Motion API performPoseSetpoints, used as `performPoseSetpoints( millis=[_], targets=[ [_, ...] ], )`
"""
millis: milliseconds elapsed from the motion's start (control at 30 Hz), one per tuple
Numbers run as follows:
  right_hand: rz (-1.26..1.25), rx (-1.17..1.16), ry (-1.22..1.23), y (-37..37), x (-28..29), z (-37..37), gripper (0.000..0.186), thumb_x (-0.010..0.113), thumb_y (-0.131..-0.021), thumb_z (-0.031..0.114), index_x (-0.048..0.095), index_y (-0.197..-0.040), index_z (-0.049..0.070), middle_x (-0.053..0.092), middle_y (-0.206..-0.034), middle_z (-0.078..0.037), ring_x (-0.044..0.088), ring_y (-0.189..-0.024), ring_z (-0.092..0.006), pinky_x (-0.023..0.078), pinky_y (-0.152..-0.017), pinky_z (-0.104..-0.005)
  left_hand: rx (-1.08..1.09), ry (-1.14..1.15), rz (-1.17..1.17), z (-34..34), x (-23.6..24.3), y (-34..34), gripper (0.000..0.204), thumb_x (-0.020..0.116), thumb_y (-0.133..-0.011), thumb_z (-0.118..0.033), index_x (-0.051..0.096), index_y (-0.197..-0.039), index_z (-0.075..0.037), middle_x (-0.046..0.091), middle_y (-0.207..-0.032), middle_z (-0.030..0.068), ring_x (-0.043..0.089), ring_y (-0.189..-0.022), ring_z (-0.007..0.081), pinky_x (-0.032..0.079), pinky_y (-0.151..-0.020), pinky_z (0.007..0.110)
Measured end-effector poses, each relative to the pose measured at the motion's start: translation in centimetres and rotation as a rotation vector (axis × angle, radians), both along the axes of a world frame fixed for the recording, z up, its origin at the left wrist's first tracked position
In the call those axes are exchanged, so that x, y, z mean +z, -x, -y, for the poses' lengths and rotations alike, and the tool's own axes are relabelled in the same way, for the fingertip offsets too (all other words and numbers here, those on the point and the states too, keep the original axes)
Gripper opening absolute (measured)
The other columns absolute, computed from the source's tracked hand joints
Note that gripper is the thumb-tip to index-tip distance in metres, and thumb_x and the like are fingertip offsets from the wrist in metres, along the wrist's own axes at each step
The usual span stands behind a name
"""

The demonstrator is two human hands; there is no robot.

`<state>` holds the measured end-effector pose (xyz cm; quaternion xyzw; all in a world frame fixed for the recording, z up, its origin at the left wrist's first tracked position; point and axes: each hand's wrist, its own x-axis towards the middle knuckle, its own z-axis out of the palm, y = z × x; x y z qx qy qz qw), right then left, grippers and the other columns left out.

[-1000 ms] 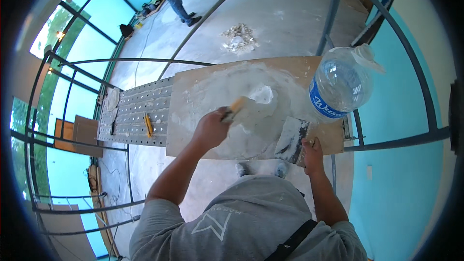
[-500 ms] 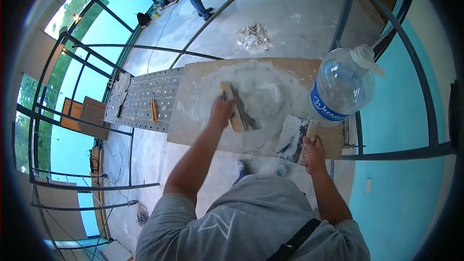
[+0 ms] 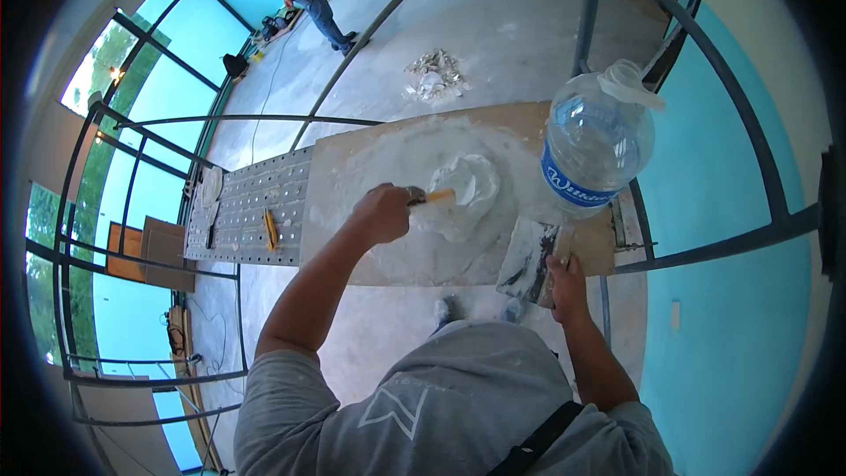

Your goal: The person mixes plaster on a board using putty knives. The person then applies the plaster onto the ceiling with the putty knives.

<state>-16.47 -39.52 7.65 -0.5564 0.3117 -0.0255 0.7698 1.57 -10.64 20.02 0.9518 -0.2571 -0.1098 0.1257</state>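
My left hand (image 3: 384,213) is closed around a wide putty knife (image 3: 438,197) with a wooden back, which I see nearly edge-on. It is at the left side of a mound of wet white plaster (image 3: 469,183), partly covering it. The plaster lies on a tan board (image 3: 520,115) smeared with white. Over the board's near right edge, my right hand (image 3: 569,286) grips a second wide putty knife (image 3: 527,257) by its wooden back. That blade is tilted and streaked with white and dark residue. Its tip points left, near the plaster smears.
A large clear water bottle (image 3: 599,141) stands on the board's right. Left of the board, a perforated metal platform (image 3: 242,198) holds a yellow utility knife (image 3: 270,229). Scaffold bars (image 3: 731,247) surround me. Rubble (image 3: 436,75) lies on the floor; another person (image 3: 313,0) stands beyond.
My left hand has moved left and slightly down, turning its putty knife from broad side to nearly edge-on. The plaster mound now shows more fully. My right hand keeps its grip; the whole view has shifted.
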Motion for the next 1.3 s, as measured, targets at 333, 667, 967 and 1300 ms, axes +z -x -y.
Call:
performPoseSetpoints(
  millis=[333,667,967,1300],
  targets=[
    [0.007,-0.070,0.019,-0.1,-1.2,-3.5,0.037,0.063,-0.087,0.024,0.054,-0.115,0.002,0.059,-0.099,-0.008,0.055,-0.086,-0.0195,0.045,-0.078,-0.0336,-0.198,-0.086,0.033,-1.2,-1.3,-2.4,0.040,0.051,-0.073,0.002,0.066,-0.107,-0.013,0.067,-0.098,0.0127,0.059,-0.093,0.0313,0.048,-0.084,0.040],
    [-0.100,-0.118,0.145,0.0,2.1,-7.5,0.041,0.064,-0.086,0.025,0.053,-0.119,0.004,0.059,-0.102,-0.008,0.055,-0.087,-0.0203,0.045,-0.077,-0.0336,-0.206,-0.068,-0.038,-3.0,-1.7,-4.9,0.046,0.054,-0.069,0.002,0.063,-0.111,-0.013,0.067,-0.099,0.0166,0.060,-0.100,0.0351,0.049,-0.086,0.042],
    [-0.083,-0.215,0.029,0.5,3.3,-9.5,0.040,0.063,-0.086,0.023,0.053,-0.120,0.005,0.059,-0.103,-0.007,0.055,-0.091,-0.0194,0.046,-0.078,-0.0345,-0.294,-0.015,-0.021,-4.0,-2.7,-5.3,0.042,0.052,-0.072,-0.001,0.063,-0.111,-0.010,0.066,-0.097,0.0174,0.060,-0.095,0.0333,0.048,-0.087,0.041],
    [-0.022,-0.244,-0.268,-3.7,3.0,-11.2,0.037,0.062,-0.087,0.028,0.056,-0.116,0.006,0.060,-0.103,-0.008,0.061,-0.092,-0.0209,0.049,-0.080,-0.0359,0.185,0.410,-0.027,-8.2,-0.2,-2.9,0.033,0.062,-0.080,-0.010,0.060,-0.113,-0.003,0.067,-0.101,0.0180,0.064,-0.093,0.0316,0.050,-0.083,0.038]
  ],
)
